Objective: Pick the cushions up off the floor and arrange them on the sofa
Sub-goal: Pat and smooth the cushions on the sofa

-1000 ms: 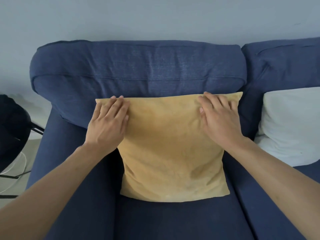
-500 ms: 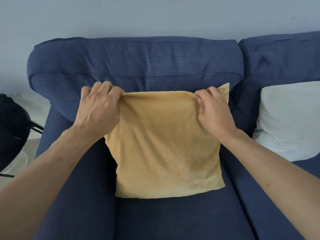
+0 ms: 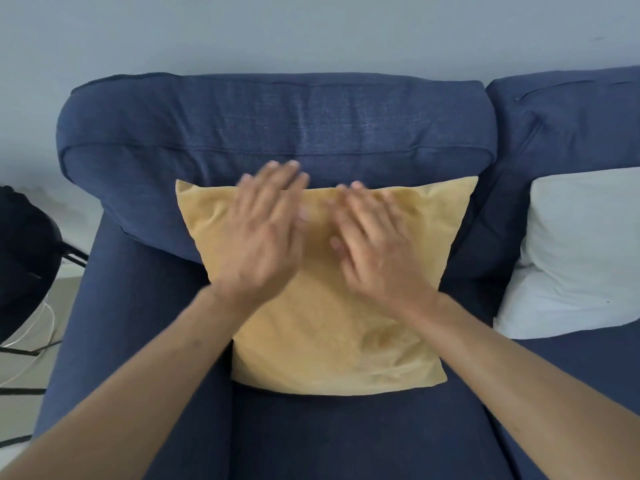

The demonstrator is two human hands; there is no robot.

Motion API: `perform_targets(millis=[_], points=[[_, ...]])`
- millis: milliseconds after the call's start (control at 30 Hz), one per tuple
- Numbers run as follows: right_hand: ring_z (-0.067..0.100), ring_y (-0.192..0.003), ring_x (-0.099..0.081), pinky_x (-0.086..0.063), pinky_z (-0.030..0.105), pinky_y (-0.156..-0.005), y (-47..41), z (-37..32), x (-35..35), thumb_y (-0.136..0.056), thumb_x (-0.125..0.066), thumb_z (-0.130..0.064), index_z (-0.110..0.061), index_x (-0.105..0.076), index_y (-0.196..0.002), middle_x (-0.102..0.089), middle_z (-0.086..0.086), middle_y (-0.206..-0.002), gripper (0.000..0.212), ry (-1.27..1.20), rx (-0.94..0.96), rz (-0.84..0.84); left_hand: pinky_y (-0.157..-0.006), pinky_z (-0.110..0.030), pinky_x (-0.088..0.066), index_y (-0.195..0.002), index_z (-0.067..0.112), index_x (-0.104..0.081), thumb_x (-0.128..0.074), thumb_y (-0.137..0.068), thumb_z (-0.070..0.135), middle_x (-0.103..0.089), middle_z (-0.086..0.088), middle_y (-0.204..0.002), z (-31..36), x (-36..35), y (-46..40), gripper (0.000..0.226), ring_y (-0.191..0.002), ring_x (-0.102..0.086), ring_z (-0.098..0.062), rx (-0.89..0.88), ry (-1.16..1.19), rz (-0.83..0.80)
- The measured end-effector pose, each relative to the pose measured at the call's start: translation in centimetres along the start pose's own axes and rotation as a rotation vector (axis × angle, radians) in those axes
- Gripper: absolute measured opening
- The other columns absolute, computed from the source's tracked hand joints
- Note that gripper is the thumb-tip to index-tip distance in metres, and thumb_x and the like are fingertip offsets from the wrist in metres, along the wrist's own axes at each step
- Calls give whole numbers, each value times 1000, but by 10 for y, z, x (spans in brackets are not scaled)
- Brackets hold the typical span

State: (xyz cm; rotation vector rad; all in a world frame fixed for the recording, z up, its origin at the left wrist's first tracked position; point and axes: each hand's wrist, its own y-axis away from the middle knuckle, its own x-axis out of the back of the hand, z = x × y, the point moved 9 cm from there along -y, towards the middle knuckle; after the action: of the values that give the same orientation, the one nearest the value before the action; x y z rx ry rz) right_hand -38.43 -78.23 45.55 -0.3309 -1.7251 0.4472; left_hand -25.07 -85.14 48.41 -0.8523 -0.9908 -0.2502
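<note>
Grip on top corners gone! Left hand (image 3: 258,233) and right hand (image 3: 375,244) now flat, fingers spread, blurred over yellow cushion (image 3: 332,327). Cushion upright against sofa (image 3: 277,129) backrest. Placement looks done; white cushion (image 3: 578,251) beside.

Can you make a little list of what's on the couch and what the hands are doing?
sofa: dark blue sofa, fabric, against a pale wall
yellow cushion: yellow cushion stands on the seat, leaning on the backrest
white cushion: white cushion on the next seat, to the right, also leaning back
left hand: left hand open and flat, over the yellow cushion's upper part, blurred
right hand: right hand open and flat beside it, blurred
holding anything: no, neither hand grips
beside the sofa: something black at the left; cannot tell what
</note>
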Motion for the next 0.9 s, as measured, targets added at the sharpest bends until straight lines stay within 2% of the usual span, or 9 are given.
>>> perform_targets(millis=[67,167,233,400,500,600,667,767,900], points=[[32,-167,-25,-15,63,-134,5,-11,-27,-114,-48,-30,-7,-40,-167,-36,15,-176,59,45,57,-129,-131,-56,-18,-163,10,-41,-31,-116,34,-35,-7,-172,18,-40,12,53,-164,-21,-25,-60,42,-179],[29,-170,-15,-8,61,-135,8,11,-44,-116,-27,-52,-10,-28,-172,-24,11,-181,71,201,17,-255,-132,-56,-15,-168,16,-29,-15,-114,54,-22,-3,-177,-8,-75,25,67,-166,-9,-22,-61,-112,-336],[29,-170,-15,-8,60,-135,9,34,-43,-115,-24,-61,-10,-27,-173,-24,11,-181,77,248,-38,-268,-133,-54,-9,-170,20,-21,-9,-111,62,-13,-2,-178,-35,-78,26,73,-166,-3,-23,-35,-221,-378],[30,-170,-13,-5,59,-136,17,90,-25,-115,-16,-65,-11,-27,-172,-25,10,-181,80,297,-201,-268,-134,-51,1,-171,26,-5,-3,-108,68,2,2,-179,-97,-52,32,76,-165,10,-19,114,-321,-387],[32,-169,-15,-7,63,-135,26,114,-8,-114,-14,-63,-8,-31,-170,-29,13,-179,80,308,-323,-215,-134,-52,2,-172,25,-5,-4,-108,68,2,3,-180,-126,-34,40,77,-165,12,-16,180,-316,-404],[39,-169,-14,-9,67,-134,32,107,15,-116,-23,-55,-3,-29,-170,-24,21,-179,75,305,-412,-67,-133,-53,3,-171,17,-16,-11,-112,61,-3,-1,-180,-121,-15,37,74,-165,9,-18,193,-253,-344],[40,-169,-10,-8,67,-134,34,74,21,-117,-31,-49,-2,-24,-172,-16,23,-181,72,280,-335,-3,-133,-54,2,-170,12,-17,-17,-114,53,-5,-4,-180,-94,-6,32,69,-166,6,-22,153,-206,-261],[36,-170,-8,-9,67,-133,41,10,-1,-117,-35,-46,-4,-22,-173,-12,18,-182,71,188,-131,-23,-133,-57,0,-169,9,-19,-24,-115,46,-8,-8,-179,-32,-19,31,66,-166,0,-29,17,-122,-189],[32,-170,-11,-13,67,-133,56,-2,-37,-117,-34,-49,-6,-29,-171,-16,15,-182,69,194,-93,-82,-132,-61,-8,-168,11,-27,-20,-115,51,-16,-9,-178,6,-66,50,67,-165,-9,-30,-93,-161,-252]])
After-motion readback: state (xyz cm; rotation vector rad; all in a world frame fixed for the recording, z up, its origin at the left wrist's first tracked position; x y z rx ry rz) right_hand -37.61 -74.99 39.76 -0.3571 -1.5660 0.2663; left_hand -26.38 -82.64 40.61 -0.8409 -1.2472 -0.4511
